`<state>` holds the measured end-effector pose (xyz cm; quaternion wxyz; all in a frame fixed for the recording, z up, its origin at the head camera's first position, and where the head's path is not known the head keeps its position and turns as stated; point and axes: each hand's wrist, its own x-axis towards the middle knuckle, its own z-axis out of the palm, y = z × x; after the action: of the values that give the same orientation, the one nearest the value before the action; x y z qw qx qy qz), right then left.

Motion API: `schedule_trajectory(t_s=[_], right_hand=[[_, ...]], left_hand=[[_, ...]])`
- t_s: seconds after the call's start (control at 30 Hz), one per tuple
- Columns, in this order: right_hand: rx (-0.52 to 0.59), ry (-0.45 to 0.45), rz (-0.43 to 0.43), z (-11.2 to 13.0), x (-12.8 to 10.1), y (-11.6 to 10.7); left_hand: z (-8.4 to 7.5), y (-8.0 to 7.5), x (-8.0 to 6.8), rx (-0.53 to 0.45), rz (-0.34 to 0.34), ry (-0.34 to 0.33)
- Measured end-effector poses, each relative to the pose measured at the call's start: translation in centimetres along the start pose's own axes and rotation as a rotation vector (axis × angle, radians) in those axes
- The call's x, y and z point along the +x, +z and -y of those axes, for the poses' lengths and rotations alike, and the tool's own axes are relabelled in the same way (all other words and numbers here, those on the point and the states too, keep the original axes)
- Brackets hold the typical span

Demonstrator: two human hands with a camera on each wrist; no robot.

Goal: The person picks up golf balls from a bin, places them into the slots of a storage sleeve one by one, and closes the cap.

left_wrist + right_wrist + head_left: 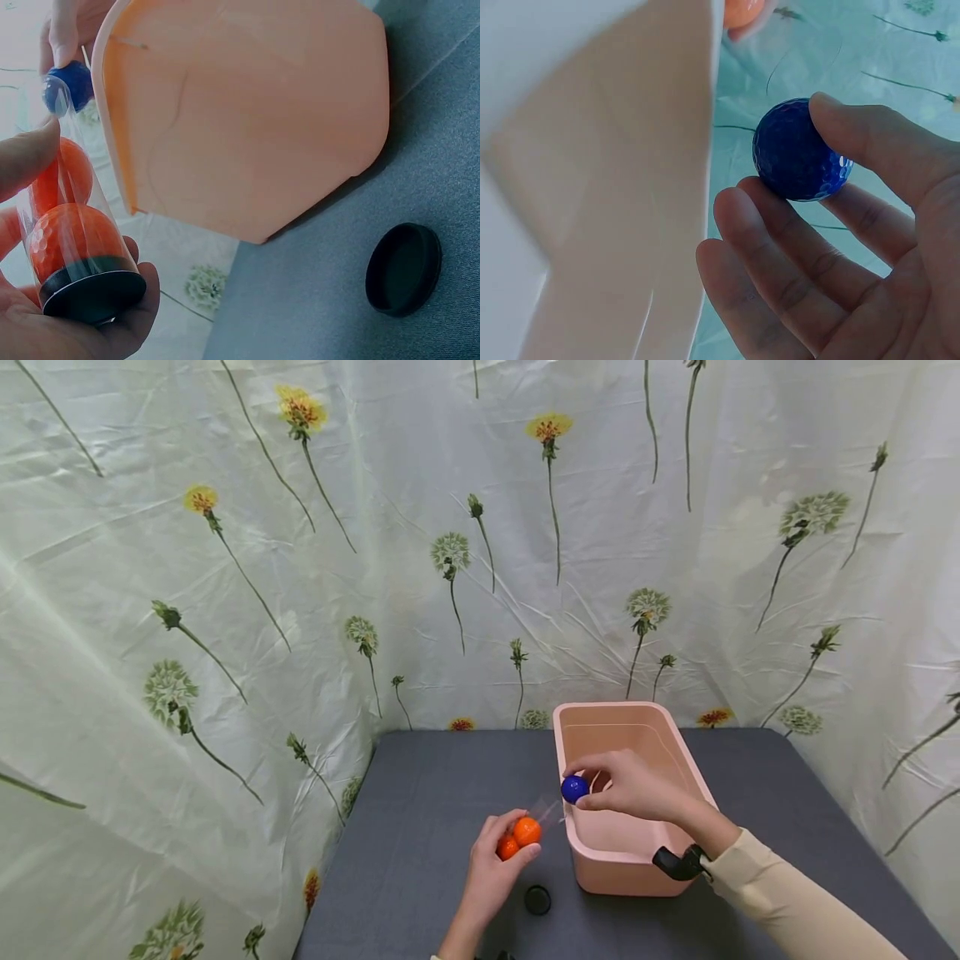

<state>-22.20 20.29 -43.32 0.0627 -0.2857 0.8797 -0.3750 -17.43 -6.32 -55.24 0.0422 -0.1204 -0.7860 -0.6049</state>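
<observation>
My left hand (491, 860) grips a clear plastic tube (97, 187) with a black cap on its lower end. Two orange golf balls (79, 240) sit inside the tube, stacked toward that cap. Between thumb and fingers, my right hand (630, 789) pinches a blue golf ball (799, 150). In the head view the blue ball is beside the left rim of a pink bin (611, 881), just past the tube's far end. Seen from the left wrist, it overlaps the tube's open end.
A loose black round cap (537, 900) lies on the dark grey table (427, 827), left of the bin's near end. Behind and to the left hangs a pale curtain (375, 527) printed with dandelions.
</observation>
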Motion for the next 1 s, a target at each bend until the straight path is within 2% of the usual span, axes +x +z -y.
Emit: schedule_trajectory(t_s=[0.3,0.47,0.6,0.77,1.0], right_hand=[[0.028,-0.023,-0.044,0.6,-0.6,1.3],[0.056,-0.028,-0.056,0.8,-0.7,1.9],[0.091,-0.047,-0.047,0.9,-0.7,2.3],[0.122,-0.062,-0.028,0.9,-0.7,2.7],[0.107,-0.053,-0.033,1.3,-0.9,2.9]], left_hand=[[0.0,-0.1,0.0,0.021,0.006,0.029],[-0.2,-0.2,-0.1,0.016,0.015,0.023],[-0.3,-0.2,-0.2,0.01,0.017,0.022],[-0.2,-0.1,-0.3,0.014,0.019,0.052],[-0.1,-0.2,-0.5,0.004,0.006,0.02]])
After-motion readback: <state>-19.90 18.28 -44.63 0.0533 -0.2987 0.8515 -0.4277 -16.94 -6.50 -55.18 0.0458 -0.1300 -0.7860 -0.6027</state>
